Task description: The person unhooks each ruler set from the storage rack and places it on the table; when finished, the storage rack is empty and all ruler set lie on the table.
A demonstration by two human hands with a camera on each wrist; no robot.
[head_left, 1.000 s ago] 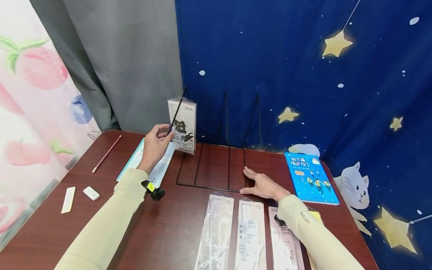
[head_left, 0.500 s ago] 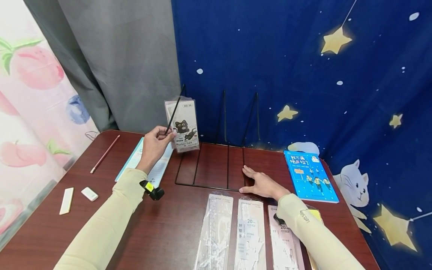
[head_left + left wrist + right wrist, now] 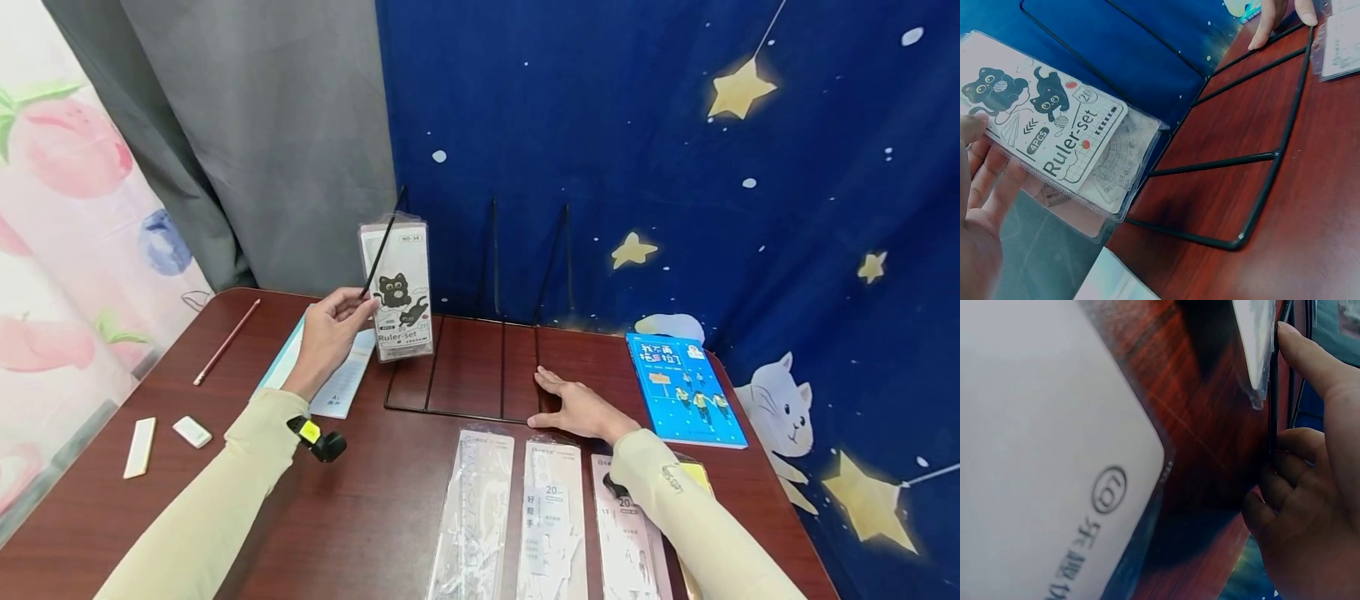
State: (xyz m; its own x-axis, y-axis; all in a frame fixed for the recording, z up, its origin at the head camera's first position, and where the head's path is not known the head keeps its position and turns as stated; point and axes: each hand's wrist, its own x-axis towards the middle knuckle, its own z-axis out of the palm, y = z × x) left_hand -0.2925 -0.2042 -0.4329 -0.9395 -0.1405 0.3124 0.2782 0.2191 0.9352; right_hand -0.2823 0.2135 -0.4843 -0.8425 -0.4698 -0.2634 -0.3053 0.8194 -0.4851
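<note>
The left hand (image 3: pixel 328 332) pinches the clear plastic ruler-set pack with black cats (image 3: pixel 397 289), holding it upright at the black wire rack's (image 3: pixel 480 367) ten o'clock. At four o'clock, the right hand (image 3: pixel 579 411) lies flat and open on the rack's edge.

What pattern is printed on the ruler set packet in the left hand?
Black cartoon cats on a white card, on the ruler set packet held by the left hand; the left wrist view shows it best.

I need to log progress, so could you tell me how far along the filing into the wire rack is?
Early. The wire rack holds nothing yet. The left hand grips the cat ruler set at its left end; the right hand steadies the base. Three ruler packs remain.
</note>
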